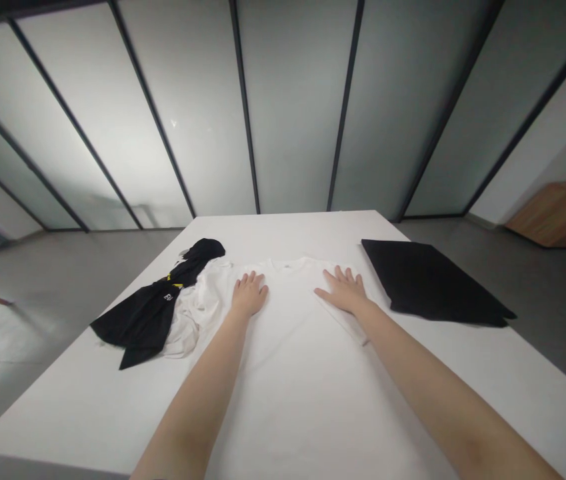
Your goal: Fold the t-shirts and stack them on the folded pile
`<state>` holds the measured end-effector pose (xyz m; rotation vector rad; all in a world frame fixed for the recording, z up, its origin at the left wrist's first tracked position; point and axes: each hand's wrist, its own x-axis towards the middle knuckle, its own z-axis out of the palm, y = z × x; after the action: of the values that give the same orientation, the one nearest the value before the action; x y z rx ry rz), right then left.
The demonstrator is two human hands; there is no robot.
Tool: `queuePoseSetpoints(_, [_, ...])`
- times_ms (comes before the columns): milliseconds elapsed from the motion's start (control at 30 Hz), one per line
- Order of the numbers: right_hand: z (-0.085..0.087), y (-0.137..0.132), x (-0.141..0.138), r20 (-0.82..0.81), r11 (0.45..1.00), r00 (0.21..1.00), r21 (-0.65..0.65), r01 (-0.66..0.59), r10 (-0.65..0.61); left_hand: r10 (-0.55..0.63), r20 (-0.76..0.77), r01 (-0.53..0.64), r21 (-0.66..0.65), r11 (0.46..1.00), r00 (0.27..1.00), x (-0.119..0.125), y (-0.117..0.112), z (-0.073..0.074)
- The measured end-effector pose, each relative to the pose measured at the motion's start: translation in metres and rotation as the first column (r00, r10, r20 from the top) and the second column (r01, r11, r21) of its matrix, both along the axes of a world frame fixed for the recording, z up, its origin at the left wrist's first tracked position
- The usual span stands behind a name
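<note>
Left hand (249, 295) and right hand (343, 291) both lie open, palms down and fingers spread, well apart on a white T-shirt (287, 380) at the middle of a white table (47, 427). Toward the table's left edge, a crumpled black garment (143, 320) with a yellow mark overlaps a bunched white garment (190, 313); neither is folded. The T-shirt lies flat, its collar just beyond the hands and a doubled-over edge (345, 327) under the right hand. Toward the table's right edge lies a smooth black garment (427, 280), flat and apparently folded.
</note>
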<state>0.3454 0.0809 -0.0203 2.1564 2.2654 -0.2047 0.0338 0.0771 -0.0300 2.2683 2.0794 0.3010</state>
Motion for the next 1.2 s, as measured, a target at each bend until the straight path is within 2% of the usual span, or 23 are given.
queuePoseSetpoints(100, [0.001,-0.011,0.001,-0.002,1.0,1.0,-0.023,-0.018,0.018,0.001,0.012,-0.001,0.006,1.0,1.0,0.0,0.0,0.0])
queuePoseSetpoints(267, [-0.003,-0.035,-0.002,-0.022,0.998,1.0,-0.068,0.02,-0.021,0.004,0.037,-0.004,0.011,1.0,0.999,0.001,0.0,0.001])
queuePoseSetpoints(400, [-0.008,-0.05,-0.001,-0.022,1.0,1.0,-0.001,0.014,-0.014,0.0,0.05,0.0,0.011,1.0,0.999,0.001,-0.001,0.001])
queuePoseSetpoints(567, [-0.009,-0.057,-0.001,-0.012,0.998,1.0,0.061,0.027,-0.026,0.001,0.034,-0.001,-0.002,1.0,0.999,0.002,-0.002,0.003])
queuePoseSetpoints(767, [-0.002,-0.058,-0.008,0.012,0.998,0.998,0.011,0.061,-0.061,0.002,-0.01,-0.002,-0.006,1.0,1.0,0.006,-0.005,0.01])
queuePoseSetpoints(867, [0.002,-0.058,-0.012,0.01,0.996,0.997,-0.038,0.078,-0.078,-0.036,-0.046,0.037,0.009,0.999,0.998,0.022,-0.013,0.016])
queuePoseSetpoints(967, [0.003,-0.059,-0.019,0.01,0.986,0.991,-0.093,0.136,-0.136,-0.114,-0.053,0.114,-0.002,0.993,0.992,0.052,-0.031,0.017])
queuePoseSetpoints(1100, [-0.004,-0.065,-0.027,0.014,0.977,0.98,-0.071,0.201,-0.2,-0.225,-0.031,0.222,-0.075,0.972,0.974,0.09,-0.056,0.005])
queuePoseSetpoints(1200, [-0.009,-0.067,-0.028,-0.002,0.98,0.981,-0.043,0.192,-0.192,-0.233,-0.024,0.229,-0.123,0.966,0.972,0.102,-0.062,-0.006])
